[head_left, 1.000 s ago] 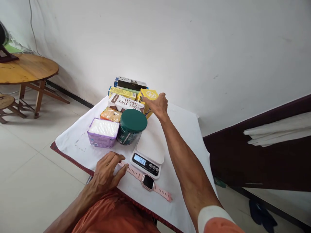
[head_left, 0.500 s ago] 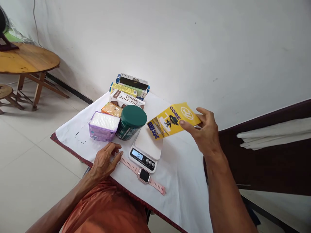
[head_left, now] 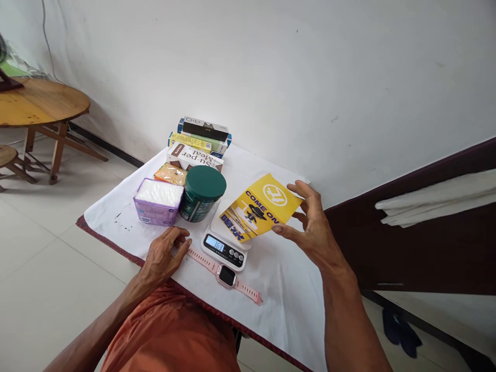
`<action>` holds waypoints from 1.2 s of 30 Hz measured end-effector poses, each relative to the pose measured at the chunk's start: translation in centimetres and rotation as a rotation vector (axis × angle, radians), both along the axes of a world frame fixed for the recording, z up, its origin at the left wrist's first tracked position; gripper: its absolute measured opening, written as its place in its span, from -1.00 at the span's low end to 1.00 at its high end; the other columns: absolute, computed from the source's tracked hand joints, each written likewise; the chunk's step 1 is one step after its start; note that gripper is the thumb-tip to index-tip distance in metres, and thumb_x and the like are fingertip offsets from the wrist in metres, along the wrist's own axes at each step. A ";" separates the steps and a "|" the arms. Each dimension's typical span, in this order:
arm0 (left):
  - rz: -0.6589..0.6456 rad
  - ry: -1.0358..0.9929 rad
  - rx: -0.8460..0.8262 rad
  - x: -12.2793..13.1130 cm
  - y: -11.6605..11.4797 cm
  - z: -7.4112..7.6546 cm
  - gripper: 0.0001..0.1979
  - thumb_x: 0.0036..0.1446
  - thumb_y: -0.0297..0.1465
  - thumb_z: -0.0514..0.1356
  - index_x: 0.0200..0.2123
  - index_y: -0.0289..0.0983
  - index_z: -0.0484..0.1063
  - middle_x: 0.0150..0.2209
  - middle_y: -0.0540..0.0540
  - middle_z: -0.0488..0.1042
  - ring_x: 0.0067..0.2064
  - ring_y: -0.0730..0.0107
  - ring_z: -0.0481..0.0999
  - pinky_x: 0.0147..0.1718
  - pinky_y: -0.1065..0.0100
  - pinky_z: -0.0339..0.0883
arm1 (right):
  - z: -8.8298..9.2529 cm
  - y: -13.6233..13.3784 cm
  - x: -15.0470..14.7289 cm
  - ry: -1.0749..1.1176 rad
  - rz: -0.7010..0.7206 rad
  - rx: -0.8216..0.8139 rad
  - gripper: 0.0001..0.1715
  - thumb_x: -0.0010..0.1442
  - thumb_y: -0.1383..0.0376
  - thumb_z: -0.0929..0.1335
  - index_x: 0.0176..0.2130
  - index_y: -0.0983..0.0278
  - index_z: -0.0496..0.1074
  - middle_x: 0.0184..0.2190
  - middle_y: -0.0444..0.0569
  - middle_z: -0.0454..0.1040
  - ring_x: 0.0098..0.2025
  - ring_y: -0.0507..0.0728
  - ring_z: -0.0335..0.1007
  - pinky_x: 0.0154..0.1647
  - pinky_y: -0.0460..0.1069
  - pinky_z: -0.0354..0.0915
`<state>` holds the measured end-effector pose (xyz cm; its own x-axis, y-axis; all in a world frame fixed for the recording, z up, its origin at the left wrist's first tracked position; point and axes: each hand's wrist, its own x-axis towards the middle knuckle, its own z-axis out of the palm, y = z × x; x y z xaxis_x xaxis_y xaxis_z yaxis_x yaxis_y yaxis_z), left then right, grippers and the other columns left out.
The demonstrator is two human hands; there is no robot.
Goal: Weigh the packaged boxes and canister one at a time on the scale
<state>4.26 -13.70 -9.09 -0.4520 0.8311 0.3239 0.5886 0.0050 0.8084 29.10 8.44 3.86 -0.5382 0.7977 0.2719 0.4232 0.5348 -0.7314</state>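
Observation:
My right hand [head_left: 310,225] grips the right edge of a flat yellow printed paper bag [head_left: 267,204], thumb on the near side and fingers at the far corner. The bag tilts over the plate of a white kitchen scale [head_left: 223,256]; whether it touches the plate, I cannot tell. The scale's lit display seems to read 363. My left hand [head_left: 166,253] rests at the table's near edge, fingers loosely curled, thumb apart, nothing visible in it. Its thumb tip lies close to the strap of a pink smartwatch [head_left: 227,276], laid out before the scale.
Left of the scale stand a green lidded tub [head_left: 203,194] and a purple tissue pack [head_left: 158,202]. Behind them are an orange packet [head_left: 170,174], a white-brown box [head_left: 196,156] and several stacked boxes [head_left: 205,129]. A wall runs behind the cloth-covered table [head_left: 287,320].
My right hand has lowered the yellow bag and brought it nearer and leftward, more face-up over the scale. My left hand keeps its place by the watch strap. The view has shifted slightly right.

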 end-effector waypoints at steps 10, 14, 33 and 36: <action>0.007 0.051 0.000 -0.1 0.1 0.0 -0.83 0.34 -0.26 0.20 -0.17 -0.22 0.52 -0.36 -0.01 0.56 -0.38 0.39 0.56 -0.30 0.37 0.50 | -7.6 -2.5 -0.5 0.104 -0.135 -0.141 0.17 -0.21 -0.15 0.66 0.23 0.06 0.21 0.22 0.12 0.42 0.25 0.42 0.40 0.09 0.35 0.48; 0.005 0.096 0.000 0.0 0.1 0.2 -0.82 0.35 -0.25 0.19 -0.19 -0.22 0.51 -0.38 0.00 0.55 -0.39 0.38 0.57 -0.30 0.37 0.50 | -8.7 -3.3 -2.2 0.184 -0.202 -0.098 0.08 -0.17 -0.10 0.65 0.18 0.10 0.21 0.15 0.13 0.46 0.18 0.38 0.45 -0.04 0.28 0.53; 0.016 0.163 -0.053 0.0 0.6 0.5 -0.79 0.39 -0.20 0.17 -0.17 -0.17 0.53 -0.32 -0.05 0.64 -0.34 0.32 0.68 -0.33 0.41 0.57 | -11.5 15.5 -1.0 0.168 -0.464 -0.077 0.15 -0.27 -0.11 0.63 0.16 0.22 0.24 0.17 0.25 0.48 0.21 0.38 0.45 0.23 0.31 0.39; 0.028 0.182 -0.075 0.0 0.8 0.6 -0.80 0.39 -0.19 0.18 -0.18 -0.14 0.54 -0.32 -0.03 0.65 -0.35 0.30 0.70 -0.33 0.41 0.59 | -12.0 18.8 -0.1 0.221 -0.438 -0.098 0.17 -0.25 -0.07 0.64 0.21 0.21 0.21 0.25 0.26 0.43 0.23 0.36 0.44 0.23 0.28 0.41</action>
<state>4.26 -12.90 -8.51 -0.4151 0.8438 0.3402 0.7236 0.0795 0.6857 29.04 27.21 -8.10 -0.0849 0.9633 0.2545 0.4219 0.2661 -0.8667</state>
